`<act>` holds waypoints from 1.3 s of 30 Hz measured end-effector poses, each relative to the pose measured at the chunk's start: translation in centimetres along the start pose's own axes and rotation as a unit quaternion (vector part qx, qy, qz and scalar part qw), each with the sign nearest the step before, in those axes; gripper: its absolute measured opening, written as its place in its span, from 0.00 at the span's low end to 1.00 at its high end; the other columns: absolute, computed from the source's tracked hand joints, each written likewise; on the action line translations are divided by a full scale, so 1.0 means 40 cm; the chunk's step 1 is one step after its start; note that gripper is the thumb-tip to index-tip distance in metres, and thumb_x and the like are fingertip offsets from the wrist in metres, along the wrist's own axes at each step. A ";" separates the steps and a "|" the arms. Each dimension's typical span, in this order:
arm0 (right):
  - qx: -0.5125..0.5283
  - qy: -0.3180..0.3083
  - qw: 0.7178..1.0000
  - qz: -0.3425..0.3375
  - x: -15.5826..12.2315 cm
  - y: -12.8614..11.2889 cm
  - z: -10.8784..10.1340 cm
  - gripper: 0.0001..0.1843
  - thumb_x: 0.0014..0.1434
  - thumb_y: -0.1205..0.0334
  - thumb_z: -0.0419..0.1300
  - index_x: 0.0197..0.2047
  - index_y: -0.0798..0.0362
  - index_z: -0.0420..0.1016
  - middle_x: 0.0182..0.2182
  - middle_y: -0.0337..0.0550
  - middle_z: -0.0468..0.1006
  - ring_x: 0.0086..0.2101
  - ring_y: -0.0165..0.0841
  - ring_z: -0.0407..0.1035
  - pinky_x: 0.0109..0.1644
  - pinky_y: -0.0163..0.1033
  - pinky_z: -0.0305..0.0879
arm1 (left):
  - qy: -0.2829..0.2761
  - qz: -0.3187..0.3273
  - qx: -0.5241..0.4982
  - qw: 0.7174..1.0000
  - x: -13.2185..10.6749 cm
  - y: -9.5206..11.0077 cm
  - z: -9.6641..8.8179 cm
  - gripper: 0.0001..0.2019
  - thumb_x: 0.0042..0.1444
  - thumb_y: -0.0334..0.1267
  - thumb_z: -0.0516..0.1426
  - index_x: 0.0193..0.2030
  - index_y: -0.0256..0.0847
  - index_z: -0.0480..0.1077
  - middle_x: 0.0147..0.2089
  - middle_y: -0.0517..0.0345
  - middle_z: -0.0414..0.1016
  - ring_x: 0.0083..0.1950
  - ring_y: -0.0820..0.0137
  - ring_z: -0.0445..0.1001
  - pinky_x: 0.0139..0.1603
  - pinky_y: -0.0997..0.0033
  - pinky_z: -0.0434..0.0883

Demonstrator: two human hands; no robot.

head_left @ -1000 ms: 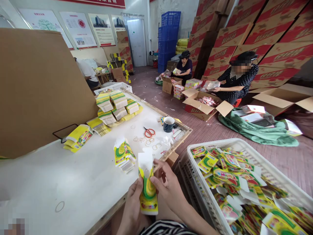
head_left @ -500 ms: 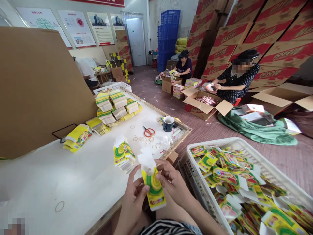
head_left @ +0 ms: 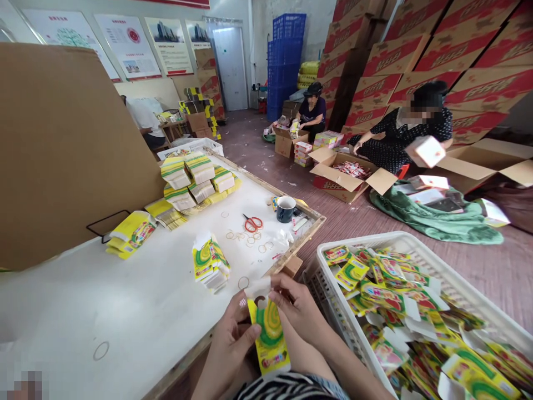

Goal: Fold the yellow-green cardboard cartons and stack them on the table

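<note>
A small yellow-and-green printed carton [head_left: 270, 339] is held over my lap with its white top flap upward. My left hand [head_left: 235, 333] grips its left side, thumb across the front. My right hand [head_left: 293, 303] pinches its upper right edge near the flap, its fingers bent. Part of each hand's fingers is hidden behind the carton. Ahead of my hands, a small stack of flat cartons [head_left: 210, 264] lies on the white table [head_left: 137, 311]. To my right stands a white plastic basket [head_left: 333, 289] heaped with folded cartons [head_left: 387, 294].
Red-handled scissors [head_left: 253, 224], several rubber bands [head_left: 250, 240] and a dark mug [head_left: 286, 210] sit near the table's right edge. Bundled cartons [head_left: 200, 169] are piled farther back. Two people [head_left: 406, 128] work beside open cardboard boxes [head_left: 345, 180]. A large cardboard sheet [head_left: 75, 150] stands at left.
My hands and the carton have moved slightly down and right. The carton's top flap is bent lower. The near co-worker now has a white box in a hand held out to the side.
</note>
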State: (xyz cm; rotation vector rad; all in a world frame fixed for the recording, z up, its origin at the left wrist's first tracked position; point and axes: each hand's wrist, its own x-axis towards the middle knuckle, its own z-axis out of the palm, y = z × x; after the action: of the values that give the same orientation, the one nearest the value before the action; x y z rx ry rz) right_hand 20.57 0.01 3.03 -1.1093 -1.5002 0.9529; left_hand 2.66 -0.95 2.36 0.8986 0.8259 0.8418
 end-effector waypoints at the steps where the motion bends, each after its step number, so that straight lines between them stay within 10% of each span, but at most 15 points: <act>1: -0.008 -0.007 1.000 -0.012 0.001 -0.002 -0.004 0.14 0.64 0.55 0.52 0.42 0.49 0.77 0.34 0.44 0.76 0.38 0.35 0.69 0.44 0.41 0.66 | -0.003 0.000 0.011 1.000 0.002 0.002 -0.002 0.29 0.53 0.38 0.63 0.59 0.43 0.55 0.53 0.41 0.72 0.51 0.53 0.73 0.45 0.62 0.72; 11: -0.105 -0.052 0.985 0.130 -0.004 0.001 0.022 0.16 0.48 0.75 0.56 0.41 0.52 0.67 0.27 0.33 0.68 0.24 0.26 0.60 0.28 0.30 0.57 | 0.010 0.037 0.099 0.994 0.010 -0.017 -0.007 0.23 0.56 0.41 0.59 0.59 0.44 0.62 0.58 0.48 0.69 0.57 0.58 0.69 0.56 0.62 0.68; 26: -0.180 -0.030 0.977 0.113 -0.018 0.033 0.055 0.18 0.47 0.75 0.54 0.42 0.51 0.62 0.28 0.34 0.68 0.27 0.30 0.64 0.32 0.33 0.58 | 0.035 0.020 0.094 0.995 0.016 -0.013 -0.006 0.26 0.54 0.42 0.61 0.59 0.42 0.62 0.53 0.47 0.74 0.52 0.58 0.73 0.50 0.64 0.71; 39: 0.023 0.011 0.997 0.073 -0.022 0.035 -0.006 0.07 0.59 0.59 0.57 0.33 0.53 0.74 0.31 0.41 0.75 0.32 0.33 0.69 0.37 0.37 0.66 | 0.021 0.055 0.086 0.995 0.025 -0.021 0.010 0.19 0.52 0.41 0.62 0.51 0.43 0.68 0.50 0.48 0.75 0.49 0.56 0.75 0.48 0.61 0.73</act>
State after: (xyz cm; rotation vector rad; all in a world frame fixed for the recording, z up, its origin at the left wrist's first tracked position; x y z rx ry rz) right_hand 21.14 -0.47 1.53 -1.2047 -1.3876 1.0661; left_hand 3.64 -0.49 1.53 1.0883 0.9016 0.8973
